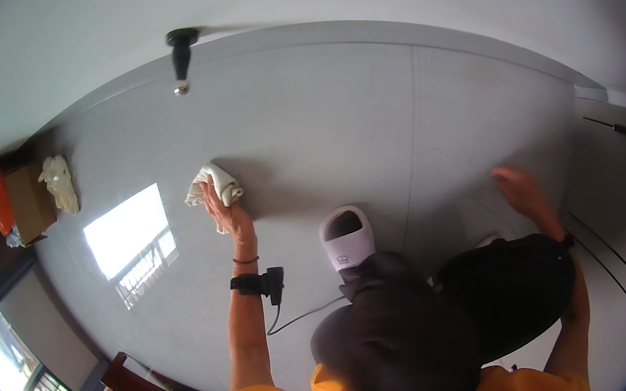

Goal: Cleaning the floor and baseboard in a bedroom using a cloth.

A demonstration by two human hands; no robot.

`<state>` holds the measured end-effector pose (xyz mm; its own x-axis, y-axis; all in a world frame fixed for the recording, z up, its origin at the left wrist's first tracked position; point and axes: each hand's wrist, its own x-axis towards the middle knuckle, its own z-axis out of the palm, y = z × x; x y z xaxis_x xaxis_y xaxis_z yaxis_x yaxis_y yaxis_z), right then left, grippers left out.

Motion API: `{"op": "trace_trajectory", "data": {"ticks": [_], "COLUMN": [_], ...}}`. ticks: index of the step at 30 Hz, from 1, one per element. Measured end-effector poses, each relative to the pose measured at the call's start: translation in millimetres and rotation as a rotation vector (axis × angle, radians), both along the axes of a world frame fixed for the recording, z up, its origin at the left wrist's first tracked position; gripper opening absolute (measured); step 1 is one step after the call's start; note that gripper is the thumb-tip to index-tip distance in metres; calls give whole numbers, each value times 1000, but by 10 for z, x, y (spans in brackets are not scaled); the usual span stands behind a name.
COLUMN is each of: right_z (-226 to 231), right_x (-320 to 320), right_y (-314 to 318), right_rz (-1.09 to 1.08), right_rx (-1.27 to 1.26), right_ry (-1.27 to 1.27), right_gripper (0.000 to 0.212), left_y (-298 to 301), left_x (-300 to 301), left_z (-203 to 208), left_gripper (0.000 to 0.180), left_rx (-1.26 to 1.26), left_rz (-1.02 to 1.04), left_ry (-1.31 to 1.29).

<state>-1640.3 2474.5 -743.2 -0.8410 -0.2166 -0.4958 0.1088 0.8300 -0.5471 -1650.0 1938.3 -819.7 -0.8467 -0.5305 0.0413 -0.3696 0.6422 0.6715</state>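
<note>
My left hand (229,215) reaches forward over the glossy grey floor. It presses on a crumpled off-white cloth (214,184), its fingers lying over the bunched fabric. A black strap with a small device (268,283) sits round my left forearm, and a thin cable runs from it toward my legs. Out beyond my right knee is my right hand (522,192). It looks apart from the cloth, and I see nothing in it. Its fingers are blurred together and partly turned away, so how far they curl is unclear.
A black door stop (182,58) with a metal tip juts out at the far wall. At the left stand a cardboard box (31,201) and a whitish plastic bag (58,184). My slippered foot (348,248) is in the middle. Black cables (614,257) lie at the right.
</note>
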Motion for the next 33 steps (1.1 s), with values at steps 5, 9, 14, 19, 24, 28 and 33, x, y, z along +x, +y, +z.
{"op": "trace_trajectory", "data": {"ticks": [5, 9, 14, 19, 24, 28, 33], "right_z": [-12, -20, 104, 245, 335, 255, 235], "right_x": [72, 43, -28, -57, 77, 63, -37], "right_y": [-12, -54, -74, -48, 31, -92, -211], "right_rz": [-10, -3, 6, -1, -80, -37, 6], "right_rx": [-14, -73, -71, -35, -60, -64, -55], "right_ry": [15, 68, 86, 84, 91, 103, 64], "right_gripper": [19, 21, 21, 22, 25, 26, 23], "left_y": [788, 1443, 2383, 2428, 1838, 1498, 2024], "left_x": [-188, -331, -337, -518, -1276, -1810, -1594], "left_z": [71, 89, 132, 130, 381, -6, -67], "left_gripper": [51, 55, 64, 51, 37, 39, 47], "left_rx": [-71, -18, 3, 745, 1428, 373, 230], "left_rz": [-87, -274, -554, -764, -286, -519, -696], "left_ry": [-79, -128, -231, 97, 35, 95, 195]}}
